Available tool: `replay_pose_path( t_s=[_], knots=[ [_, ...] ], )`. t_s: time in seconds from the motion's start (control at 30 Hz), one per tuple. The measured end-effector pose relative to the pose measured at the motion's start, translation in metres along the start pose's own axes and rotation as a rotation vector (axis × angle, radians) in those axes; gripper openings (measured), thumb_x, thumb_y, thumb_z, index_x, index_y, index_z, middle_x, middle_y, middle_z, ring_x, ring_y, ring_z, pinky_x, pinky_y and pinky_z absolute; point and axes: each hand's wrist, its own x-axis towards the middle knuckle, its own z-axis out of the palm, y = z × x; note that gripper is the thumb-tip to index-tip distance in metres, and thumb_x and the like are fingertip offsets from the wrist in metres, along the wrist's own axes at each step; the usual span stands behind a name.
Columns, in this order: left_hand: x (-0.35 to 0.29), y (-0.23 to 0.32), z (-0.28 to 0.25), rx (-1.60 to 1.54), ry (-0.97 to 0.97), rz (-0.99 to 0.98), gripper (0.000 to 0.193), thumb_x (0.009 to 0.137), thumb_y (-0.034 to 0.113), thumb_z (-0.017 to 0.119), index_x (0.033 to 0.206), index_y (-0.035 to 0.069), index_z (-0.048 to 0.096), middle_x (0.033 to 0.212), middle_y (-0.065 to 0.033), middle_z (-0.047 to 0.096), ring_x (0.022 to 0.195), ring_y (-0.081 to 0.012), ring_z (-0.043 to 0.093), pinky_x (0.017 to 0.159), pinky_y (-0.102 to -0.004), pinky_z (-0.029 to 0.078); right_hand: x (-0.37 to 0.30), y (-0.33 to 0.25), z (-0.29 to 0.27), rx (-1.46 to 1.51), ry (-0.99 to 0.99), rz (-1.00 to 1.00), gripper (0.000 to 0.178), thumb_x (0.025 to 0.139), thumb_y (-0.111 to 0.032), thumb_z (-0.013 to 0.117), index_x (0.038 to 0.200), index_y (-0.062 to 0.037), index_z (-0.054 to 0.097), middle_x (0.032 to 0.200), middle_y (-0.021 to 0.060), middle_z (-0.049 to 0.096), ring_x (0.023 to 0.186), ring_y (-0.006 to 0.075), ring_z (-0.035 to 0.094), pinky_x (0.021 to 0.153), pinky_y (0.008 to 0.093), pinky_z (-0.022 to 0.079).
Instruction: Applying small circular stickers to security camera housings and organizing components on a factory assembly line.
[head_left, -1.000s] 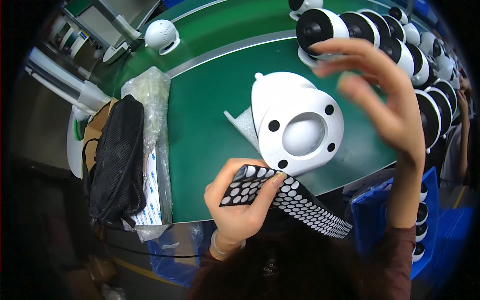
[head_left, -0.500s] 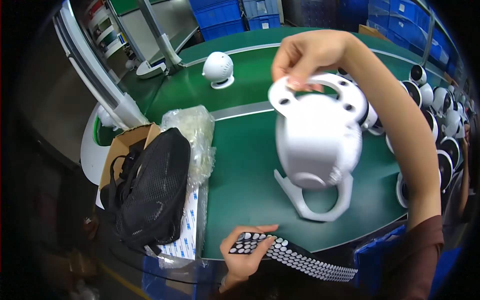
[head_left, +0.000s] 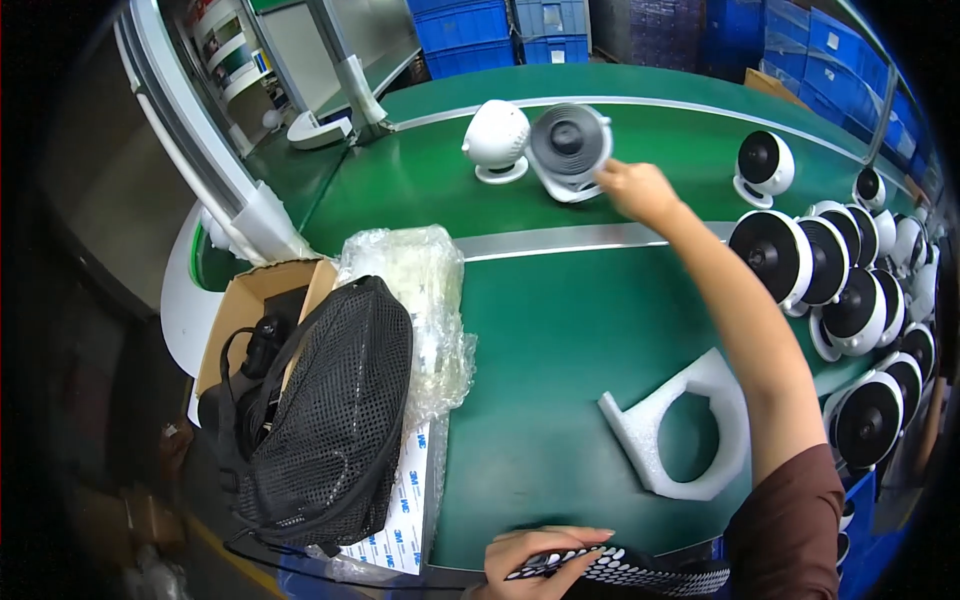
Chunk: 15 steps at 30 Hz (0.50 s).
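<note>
My right hand (head_left: 642, 192) reaches out over the far green belt, its fingers closed on the edge of a round white desk fan (head_left: 570, 142) with a dark ribbed front. This fan is slightly blurred and tilted; whether its base rests on the belt I cannot tell. Just left of it another white fan (head_left: 496, 138) stands on a round foot, its back showing. At the lower edge my left hand (head_left: 540, 562) pinches a black strip with rows of white round pads (head_left: 655, 577), partly hidden by the fingers. A white foam ring (head_left: 640, 455) with an arm lies on the near green surface.
Several white fans with black fronts crowd the right side, one fan (head_left: 765, 165) apart from them. At left lie a black mesh bag (head_left: 325, 420), a cardboard box (head_left: 225, 310) and bubble wrap (head_left: 410, 300). A metal rail (head_left: 560, 238) separates the belts; blue crates (head_left: 465, 35) stand behind.
My right hand has carried the fan from close up to the far belt beside the other fan and turned it front-on. The left hand with the strip has shifted lower and right in view.
</note>
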Motion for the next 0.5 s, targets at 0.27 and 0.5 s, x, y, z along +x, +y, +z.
replay_pose_path(
  t_s=[0.27, 0.5],
  knots=[
    [0.006, 0.005, -0.001, 0.042, -0.077, 0.091, 0.02, 0.067, -0.01, 0.066, 0.078, -0.002, 0.052, 0.075, -0.0211, 0.064, 0.07, -0.0251, 0.066, 0.063, -0.0313, 0.053, -0.029, 0.016, -0.016, -0.053, -0.547, 0.139, 0.028, 0.071, -0.005, 0.052, 0.095, -0.0125, 0.064, 0.091, 0.0081, 0.063, 0.083, 0.0277, 0.061, 0.074, 0.0371, 0.049],
    [0.004, -0.007, -0.004, 0.012, -0.106, 0.133, 0.022, 0.067, -0.009, 0.067, 0.081, -0.001, 0.051, 0.076, -0.0207, 0.064, 0.07, -0.0256, 0.066, 0.062, -0.0316, 0.053, -0.025, -0.001, -0.019, -0.243, -0.487, 0.176, 0.03, 0.08, -0.031, 0.055, 0.062, -0.0078, 0.065, 0.065, 0.0113, 0.063, 0.063, 0.027, 0.063, 0.057, 0.0362, 0.05]
  ],
)
